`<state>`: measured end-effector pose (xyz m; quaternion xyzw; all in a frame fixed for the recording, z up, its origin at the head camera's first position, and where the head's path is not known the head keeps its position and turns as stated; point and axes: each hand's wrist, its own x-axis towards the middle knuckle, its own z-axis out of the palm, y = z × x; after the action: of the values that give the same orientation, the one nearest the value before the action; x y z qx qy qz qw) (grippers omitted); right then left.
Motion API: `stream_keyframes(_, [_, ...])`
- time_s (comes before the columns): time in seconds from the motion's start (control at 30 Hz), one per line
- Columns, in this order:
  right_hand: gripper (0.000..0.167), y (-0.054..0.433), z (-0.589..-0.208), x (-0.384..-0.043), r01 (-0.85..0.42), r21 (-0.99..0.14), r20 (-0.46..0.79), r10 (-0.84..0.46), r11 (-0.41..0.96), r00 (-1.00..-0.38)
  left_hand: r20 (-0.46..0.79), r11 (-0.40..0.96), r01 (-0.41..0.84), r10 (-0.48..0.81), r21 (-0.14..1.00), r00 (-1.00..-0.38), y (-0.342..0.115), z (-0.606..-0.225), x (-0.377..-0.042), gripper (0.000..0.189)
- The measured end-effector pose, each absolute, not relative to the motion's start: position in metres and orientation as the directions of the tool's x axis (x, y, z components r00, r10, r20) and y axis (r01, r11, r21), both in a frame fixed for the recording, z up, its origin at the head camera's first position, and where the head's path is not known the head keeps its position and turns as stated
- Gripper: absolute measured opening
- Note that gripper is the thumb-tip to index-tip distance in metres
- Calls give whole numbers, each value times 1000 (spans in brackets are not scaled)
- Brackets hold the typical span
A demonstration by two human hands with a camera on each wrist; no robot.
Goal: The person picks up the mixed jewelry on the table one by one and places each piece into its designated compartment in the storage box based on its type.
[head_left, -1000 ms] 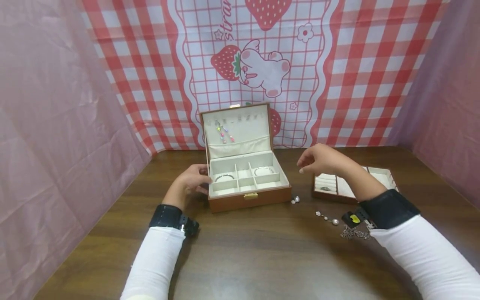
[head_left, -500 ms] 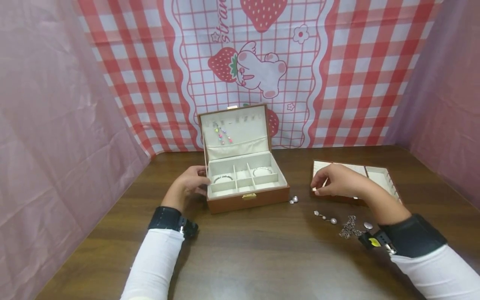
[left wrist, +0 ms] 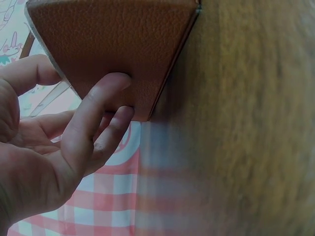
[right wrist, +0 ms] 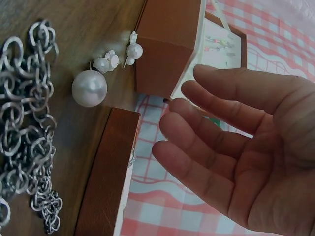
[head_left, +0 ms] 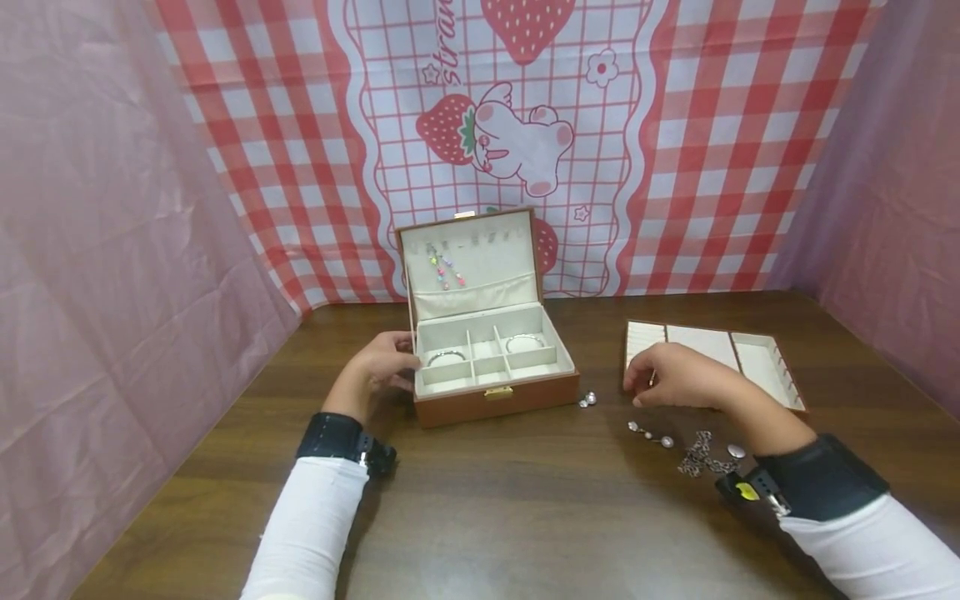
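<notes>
The fingers of my left hand (head_left: 384, 360) rest against the left side of a brown jewelry box (head_left: 498, 400); in the left wrist view, fingertips touch its leather wall (left wrist: 142, 49) and one digit lies at the rim. Two silver bracelets (head_left: 447, 354) sit in the box's back compartments, left and right, and colorful beaded earrings (head_left: 444, 268) hang inside the raised lid (head_left: 495, 267). My right hand (right wrist: 246, 132) holds nothing, its fingers loosely bent. It hovers over the front left of a compartment tray (head_left: 768, 358). A ring (right wrist: 132, 156) shows at the tray's edge in the right wrist view.
Pearl earrings (head_left: 588, 400) lie between box and tray, with another pearl piece (head_left: 651, 435) in front of the tray. A silver chain (head_left: 699, 454) and a round silver-white disc (head_left: 736, 452) lie near my right wrist. A checked strawberry cloth (head_left: 750, 167) hangs behind the table.
My right hand has moved right and toward me, from between the box and tray to the tray's front left, fingers lowered. The left hand stays at the box.
</notes>
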<state>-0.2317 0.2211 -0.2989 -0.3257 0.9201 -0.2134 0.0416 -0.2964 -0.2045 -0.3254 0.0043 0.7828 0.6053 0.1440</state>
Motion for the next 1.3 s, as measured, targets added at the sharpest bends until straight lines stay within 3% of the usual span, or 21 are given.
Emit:
stream_keyframes(0.3, [18,229,-300,-224,-623,-331,36,-650,709,-759,-208,260,-152,202,953,-957,-205,-327,-298,64])
stream_keyframes(0.5, [22,240,-306,-220,-672,-332,1,-712,662,-702,-212,351,-143,169,926,-962,-207,-318,-295,58])
stream_keyframes(0.63, [23,243,-310,-218,-693,-334,-2,-736,639,-677,-85,532,-25,89,847,-992,-205,-304,-290,54])
stream_keyframes(0.83, [22,245,-313,-216,-691,-347,-11,-739,635,-673,238,787,233,113,571,-965,-186,-278,-271,46])
stream_keyframes(1.03, [22,242,-318,-216,-704,-339,0,-748,624,-663,386,771,420,244,479,-889,-152,-265,-246,39])
stream_keyframes(1.3, [23,240,-325,-216,-699,-367,-2,-751,614,-660,385,717,542,394,439,-834,-113,-268,-233,31])
